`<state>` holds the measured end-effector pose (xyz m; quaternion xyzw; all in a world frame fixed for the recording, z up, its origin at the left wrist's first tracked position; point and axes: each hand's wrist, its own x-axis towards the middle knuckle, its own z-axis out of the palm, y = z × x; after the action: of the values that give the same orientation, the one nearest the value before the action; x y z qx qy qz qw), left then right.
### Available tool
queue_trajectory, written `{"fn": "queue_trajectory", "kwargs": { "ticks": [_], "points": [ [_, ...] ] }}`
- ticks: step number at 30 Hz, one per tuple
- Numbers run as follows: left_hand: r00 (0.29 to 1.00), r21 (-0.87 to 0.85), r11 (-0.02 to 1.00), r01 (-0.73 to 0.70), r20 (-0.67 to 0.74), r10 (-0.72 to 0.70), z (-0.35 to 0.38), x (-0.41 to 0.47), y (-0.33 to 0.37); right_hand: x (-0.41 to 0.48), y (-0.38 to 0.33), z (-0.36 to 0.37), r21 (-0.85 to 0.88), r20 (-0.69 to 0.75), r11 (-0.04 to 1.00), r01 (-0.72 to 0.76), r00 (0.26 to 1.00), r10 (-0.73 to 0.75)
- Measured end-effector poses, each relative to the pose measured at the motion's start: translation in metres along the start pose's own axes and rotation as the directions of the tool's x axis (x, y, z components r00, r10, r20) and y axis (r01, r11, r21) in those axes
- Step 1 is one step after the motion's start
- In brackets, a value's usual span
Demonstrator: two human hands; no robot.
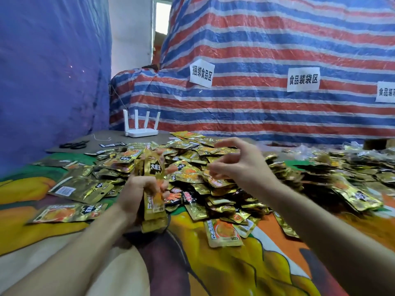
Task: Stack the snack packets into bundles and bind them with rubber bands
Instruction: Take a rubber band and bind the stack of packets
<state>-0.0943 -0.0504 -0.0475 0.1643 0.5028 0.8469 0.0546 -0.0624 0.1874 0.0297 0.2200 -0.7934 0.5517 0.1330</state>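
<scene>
My left hand [140, 192] grips an upright bundle of gold snack packets [153, 189] around its middle, above the front of the pile. My right hand [239, 162] hovers to the right of the bundle over the heap of loose gold packets [198, 167], fingers spread and loosely curled, holding nothing that I can make out. No rubber band is plainly visible; the hands are blurred. More packets spread out to the right [352, 174], and single packets lie flat on the left [68, 212].
A white router with several antennas [141, 127] and black scissors [74, 144] sit at the back left of the table. A striped tarp with paper labels [303, 79] forms the back wall. An orange patterned cloth [235, 263] covers the near table.
</scene>
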Motion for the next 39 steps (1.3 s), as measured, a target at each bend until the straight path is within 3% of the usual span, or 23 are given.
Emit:
{"fn": "queue_trajectory", "kwargs": {
  "ticks": [3, 6, 12, 17, 20, 22, 23, 25, 27, 30, 32, 36, 39],
  "points": [
    [0.995, 0.000, 0.995, 0.100, -0.008, -0.100, 0.002, -0.002, 0.002, 0.017, 0.011, 0.051, 0.119, -0.014, 0.993, 0.012, 1.000, -0.011],
    [0.989, 0.131, 0.987, 0.093, -0.123, -0.077, 0.003, -0.003, 0.001, 0.029, 0.022, 0.084, 0.192, -0.042, 0.981, 0.002, 0.999, 0.006],
    [0.965, 0.147, 0.985, 0.087, -0.260, -0.047, -0.007, 0.004, 0.001, 0.034, 0.048, 0.093, -0.020, -0.087, 0.997, 0.078, 0.993, -0.079],
    [0.978, 0.006, 0.985, 0.171, -0.118, -0.169, -0.005, 0.001, 0.007, 0.035, 0.058, 0.087, -0.122, -0.059, 0.986, 0.116, 0.991, -0.123],
    [0.978, -0.068, 0.975, 0.210, 0.031, -0.208, -0.005, -0.003, 0.009, 0.036, 0.061, 0.084, -0.148, 0.034, 0.988, 0.041, 0.999, -0.036],
    [0.977, -0.139, 0.969, 0.202, 0.102, -0.189, -0.006, -0.005, 0.013, 0.037, 0.061, 0.081, -0.062, 0.150, 0.996, -0.058, 0.986, 0.067],
    [0.978, -0.169, 0.967, 0.189, 0.117, -0.170, -0.007, -0.005, 0.016, 0.037, 0.059, 0.079, 0.069, 0.210, 0.990, -0.123, 0.972, 0.106],
    [0.986, -0.217, 0.964, 0.152, 0.106, -0.131, -0.008, -0.005, 0.019, 0.037, 0.054, 0.073, 0.427, 0.317, 0.867, -0.258, 0.940, 0.124],
    [0.985, -0.224, 0.962, 0.153, 0.108, -0.132, -0.008, -0.005, 0.021, 0.036, 0.048, 0.067, 0.673, 0.388, 0.656, -0.341, 0.918, 0.080],
    [0.968, -0.142, 0.968, 0.208, 0.170, -0.184, -0.004, -0.009, 0.019, 0.035, 0.041, 0.062, 0.835, 0.387, 0.418, -0.358, 0.922, 0.017],
    [0.958, -0.120, 0.963, 0.239, 0.193, -0.214, -0.002, -0.010, 0.017, 0.036, 0.041, 0.063, 0.871, 0.344, 0.373, -0.321, 0.939, 0.005],
    [0.958, -0.067, 0.963, 0.263, 0.134, -0.252, -0.002, -0.010, 0.017, 0.036, 0.043, 0.070, 0.788, 0.341, 0.537, -0.301, 0.940, 0.027],
    [0.965, -0.022, 0.965, 0.263, -0.011, -0.263, -0.004, -0.007, 0.013, 0.033, 0.044, 0.077, 0.701, 0.351, 0.646, -0.303, 0.935, 0.057]
  ]
}}
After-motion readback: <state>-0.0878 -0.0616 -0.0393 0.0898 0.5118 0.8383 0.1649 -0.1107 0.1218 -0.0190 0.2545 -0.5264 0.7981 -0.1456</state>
